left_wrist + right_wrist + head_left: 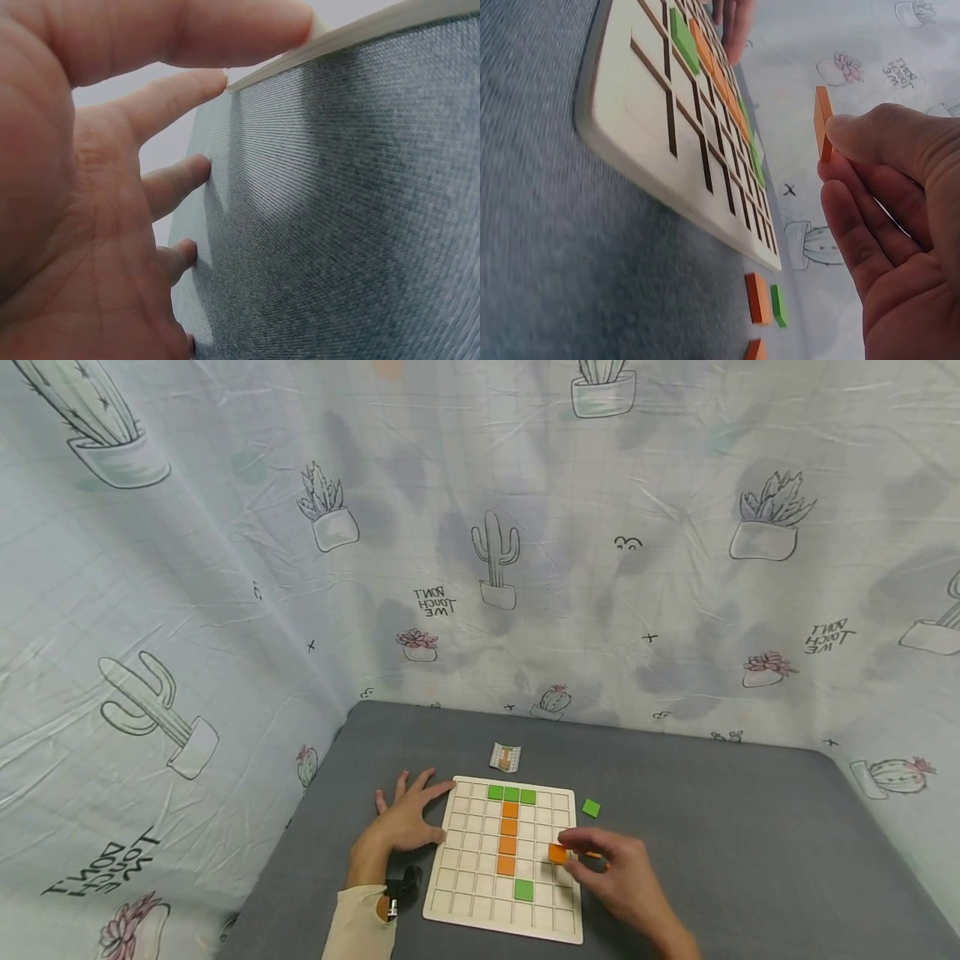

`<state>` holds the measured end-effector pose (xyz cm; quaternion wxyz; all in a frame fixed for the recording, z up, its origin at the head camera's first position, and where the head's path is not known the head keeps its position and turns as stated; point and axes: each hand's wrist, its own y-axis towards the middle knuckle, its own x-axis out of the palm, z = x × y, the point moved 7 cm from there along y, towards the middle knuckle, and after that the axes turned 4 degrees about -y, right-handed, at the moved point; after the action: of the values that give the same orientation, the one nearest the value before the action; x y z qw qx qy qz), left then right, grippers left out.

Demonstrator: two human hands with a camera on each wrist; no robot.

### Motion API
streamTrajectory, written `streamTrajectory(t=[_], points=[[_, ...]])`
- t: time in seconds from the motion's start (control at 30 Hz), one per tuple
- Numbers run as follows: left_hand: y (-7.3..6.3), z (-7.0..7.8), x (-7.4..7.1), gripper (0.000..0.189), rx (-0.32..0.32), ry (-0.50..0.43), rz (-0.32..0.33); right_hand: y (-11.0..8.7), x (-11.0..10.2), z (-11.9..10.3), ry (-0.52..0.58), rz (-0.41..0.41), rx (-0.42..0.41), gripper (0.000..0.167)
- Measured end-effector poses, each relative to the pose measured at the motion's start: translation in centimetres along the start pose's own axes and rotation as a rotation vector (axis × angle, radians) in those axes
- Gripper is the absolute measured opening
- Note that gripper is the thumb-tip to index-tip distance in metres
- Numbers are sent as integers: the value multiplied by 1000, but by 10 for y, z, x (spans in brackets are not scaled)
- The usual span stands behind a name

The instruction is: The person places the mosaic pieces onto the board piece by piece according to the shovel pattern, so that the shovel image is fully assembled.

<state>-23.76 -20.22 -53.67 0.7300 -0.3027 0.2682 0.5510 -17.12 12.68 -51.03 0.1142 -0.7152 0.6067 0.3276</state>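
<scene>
1. Two hands flank a pale grid board (465,883): the left hand (405,823) at its left edge, the right hand (624,872) at its right.
2. Left hand: fingers spread; thumb and index fingertip touch the board's edge; nothing is grasped.
3. Right hand: thumb and fingertips pinch one orange tile (557,854), raised above the board's right part.
4. Tiles on the board, between the hands: a far row of three green tiles (512,794), a column of four orange tiles (507,845) running nearward, and a single green tile (523,890), nearest and offset right.
5. Loose green tile (591,808): right of the board, beyond the right hand.
6. Loose orange tiles (759,300): right of the board; mostly hidden by the right hand in the head view; one is cut off in the right wrist view.
7. Card (506,757): beyond the far edge; print too small to make out.
</scene>
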Motion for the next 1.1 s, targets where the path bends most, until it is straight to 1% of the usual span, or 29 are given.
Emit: streamTrajectory(t=[0.17,0.4,0.7,0.9,1.1], points=[[0,0,0,87,5,-3,-2,3,6,-4,-20,-12,-25,36],[1,-2,0,87,7,-3,-1,6,16,-8,7,-47,-62,33],[2,-3,2,87,2,-2,-2,8,31,-6,23,-96,-52,33],[2,-2,3,86,-1,3,-1,9,41,-1,26,-127,-33,30],[1,-3,3,87,-6,-1,-5,9,46,0,4,-130,-72,30]])
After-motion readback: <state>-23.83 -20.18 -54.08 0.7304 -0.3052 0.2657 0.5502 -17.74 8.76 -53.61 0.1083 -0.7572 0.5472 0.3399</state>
